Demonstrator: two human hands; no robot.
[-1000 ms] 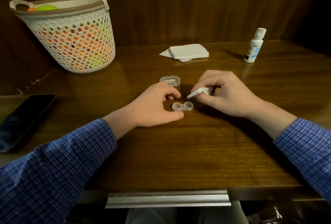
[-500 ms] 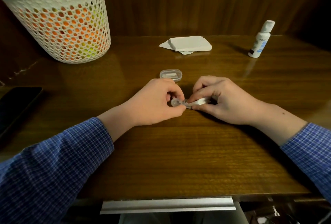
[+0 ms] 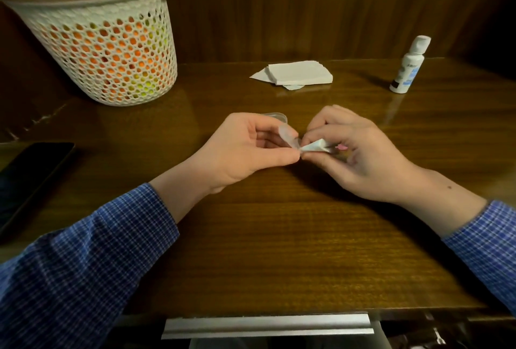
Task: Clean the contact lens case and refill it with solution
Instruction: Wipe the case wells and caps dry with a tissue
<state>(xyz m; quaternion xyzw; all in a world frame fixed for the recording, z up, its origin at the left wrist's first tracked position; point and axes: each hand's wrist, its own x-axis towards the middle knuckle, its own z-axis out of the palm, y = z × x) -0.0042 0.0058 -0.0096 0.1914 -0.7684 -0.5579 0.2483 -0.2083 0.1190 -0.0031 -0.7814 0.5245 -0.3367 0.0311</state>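
Observation:
My left hand point(image 3: 240, 150) pinches the clear contact lens case point(image 3: 287, 136) and holds it tilted above the wooden table point(image 3: 279, 237). My right hand point(image 3: 360, 156) pinches a folded white tissue point(image 3: 315, 145) whose tip presses into the lower well of the case. A clear lid or small box point(image 3: 276, 116) peeks out just behind my left fingers. The white solution bottle point(image 3: 409, 65) stands upright at the far right, capped.
A stack of white tissues point(image 3: 298, 72) lies at the back centre. A white mesh basket point(image 3: 111, 41) holding orange and green items stands back left. A dark phone point(image 3: 25, 178) lies at the left edge. A metal drawer handle point(image 3: 268, 325) runs under the front edge.
The case lay on the table a second ago. My left hand has picked it up and tilted it, and my right hand has brought the tissue tip into it.

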